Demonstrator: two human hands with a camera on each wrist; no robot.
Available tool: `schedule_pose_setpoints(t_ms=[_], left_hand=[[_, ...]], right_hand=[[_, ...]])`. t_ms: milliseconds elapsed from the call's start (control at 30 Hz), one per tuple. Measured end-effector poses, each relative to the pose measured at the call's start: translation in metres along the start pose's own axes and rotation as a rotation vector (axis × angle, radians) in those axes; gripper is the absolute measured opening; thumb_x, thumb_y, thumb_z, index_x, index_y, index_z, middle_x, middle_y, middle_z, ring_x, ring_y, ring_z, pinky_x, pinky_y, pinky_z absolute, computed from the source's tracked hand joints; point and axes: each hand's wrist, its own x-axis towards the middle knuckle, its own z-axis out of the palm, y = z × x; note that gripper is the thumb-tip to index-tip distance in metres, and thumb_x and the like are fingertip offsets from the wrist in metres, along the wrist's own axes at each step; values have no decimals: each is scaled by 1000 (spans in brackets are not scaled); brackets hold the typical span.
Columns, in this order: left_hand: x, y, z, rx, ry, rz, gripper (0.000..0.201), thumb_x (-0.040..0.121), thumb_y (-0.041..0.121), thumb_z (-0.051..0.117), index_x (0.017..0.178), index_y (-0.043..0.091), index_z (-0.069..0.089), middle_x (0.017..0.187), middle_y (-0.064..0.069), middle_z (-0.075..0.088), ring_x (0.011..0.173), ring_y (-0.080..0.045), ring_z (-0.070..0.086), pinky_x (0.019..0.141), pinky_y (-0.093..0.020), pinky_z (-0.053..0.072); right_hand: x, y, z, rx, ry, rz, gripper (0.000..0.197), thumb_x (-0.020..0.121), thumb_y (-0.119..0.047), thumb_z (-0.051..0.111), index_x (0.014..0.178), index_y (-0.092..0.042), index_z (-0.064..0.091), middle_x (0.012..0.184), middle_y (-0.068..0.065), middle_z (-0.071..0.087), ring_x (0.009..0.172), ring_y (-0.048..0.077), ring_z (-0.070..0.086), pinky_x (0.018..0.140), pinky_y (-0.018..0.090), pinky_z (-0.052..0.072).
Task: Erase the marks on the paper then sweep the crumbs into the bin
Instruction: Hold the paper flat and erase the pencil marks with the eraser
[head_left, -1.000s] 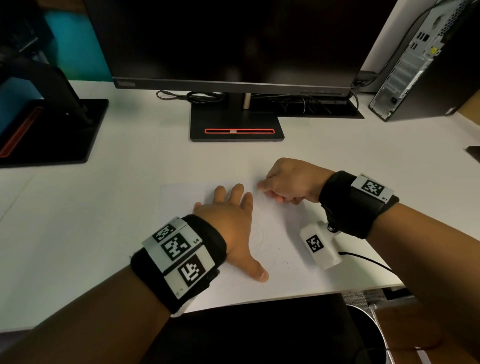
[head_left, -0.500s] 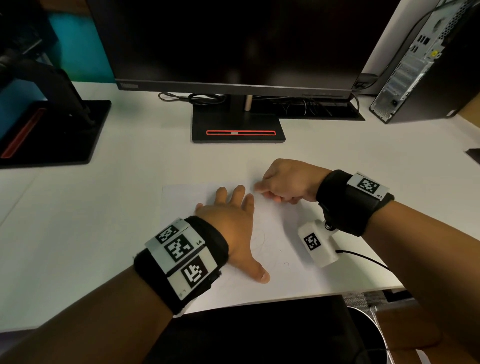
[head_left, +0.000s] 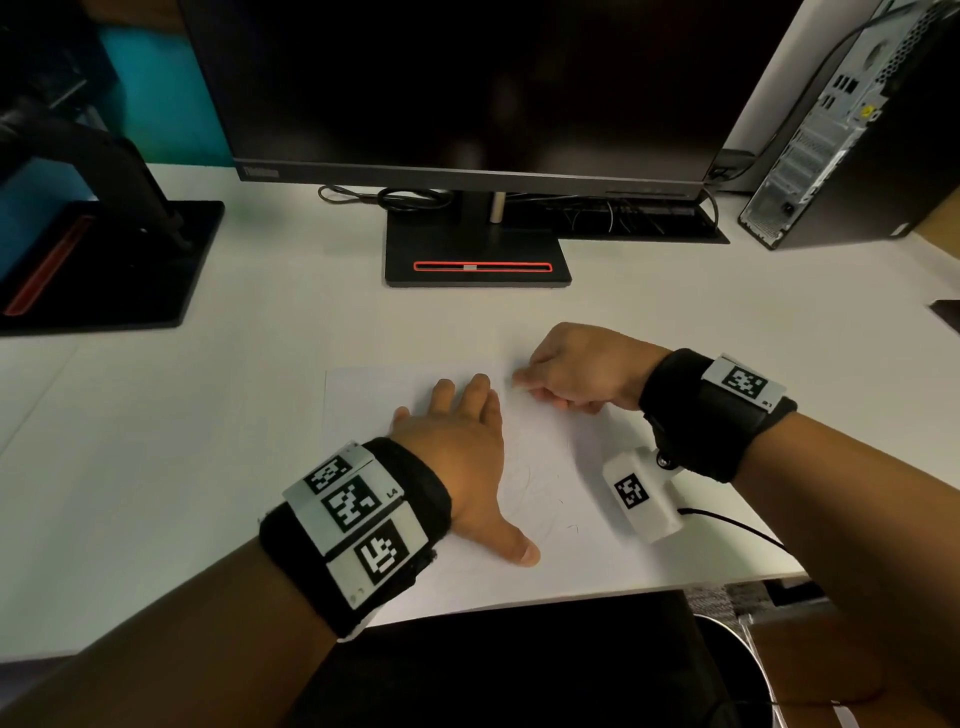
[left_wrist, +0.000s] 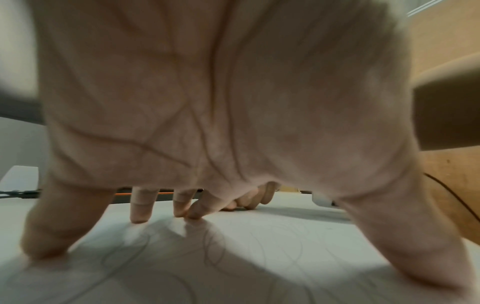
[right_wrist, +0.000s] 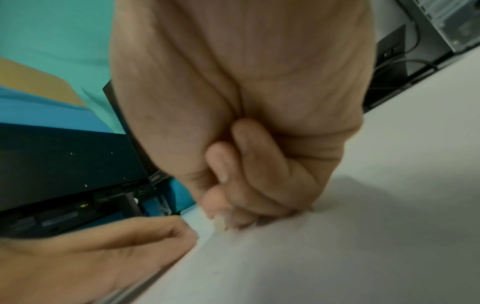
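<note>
A white sheet of paper (head_left: 374, 405) lies on the white desk (head_left: 156, 441) with faint pencil scribbles (head_left: 524, 480) near its middle; they also show under my palm (left_wrist: 213, 251). My left hand (head_left: 457, 441) presses flat on the sheet with fingers spread (left_wrist: 140, 207). My right hand (head_left: 571, 374) is curled at the paper's far right part, just beyond the left fingertips. It pinches a small pale eraser (right_wrist: 219, 223) against the sheet. The eraser is mostly hidden by the fingers and blurred.
A dark round bin (head_left: 727, 660) stands below the desk's near edge at the right. A monitor on its black stand (head_left: 478, 249) is behind the paper. Another black stand (head_left: 104, 260) sits far left and a computer tower (head_left: 841, 145) far right.
The right hand has shifted slightly at the paper's far part while still pinching the eraser. The left hand stays pressed on the sheet.
</note>
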Motion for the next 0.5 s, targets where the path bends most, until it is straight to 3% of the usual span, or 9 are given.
schedule_pose_setpoints(t_ms=[67,167,300,400,500], left_hand=[[-2,0,1,3,6,3,146,68,84,65,155,7,-23,163,-4,-32,151,-33,-24,122,-60,11],[-4,-2,3,8,17,7,145,69,86,63,155,8,-24,163,-3,-32,151,-31,-24,123,-58,10],[-4,-3,5,13,17,11,143,70,86,61,155,8,-24,163,-2,-33,151,-30,-25,124,-57,8],[-4,-4,5,14,19,10,144,69,87,60,154,9,-25,162,-2,-33,151,-29,-25,124,-56,8],[-4,-4,5,26,16,2,145,68,88,59,154,9,-26,162,-1,-34,151,-28,-26,124,-55,8]], right_hand=[[-1,-1,1,-49,37,-23,44,100,-33,59,61,-12,60,56,3,52,48,19,43,45,23,39],[-3,-5,4,-4,-92,-43,42,99,-31,61,63,-10,59,55,3,48,45,17,37,44,22,34],[-3,-3,2,-65,24,-45,43,100,-32,58,62,-11,60,55,3,51,48,19,43,43,20,38],[-6,-5,6,-28,-100,-48,41,100,-31,60,64,-10,59,55,3,48,45,17,37,43,21,33],[-5,-2,3,-44,2,-35,43,100,-30,58,62,-11,60,56,4,51,44,17,40,41,19,36]])
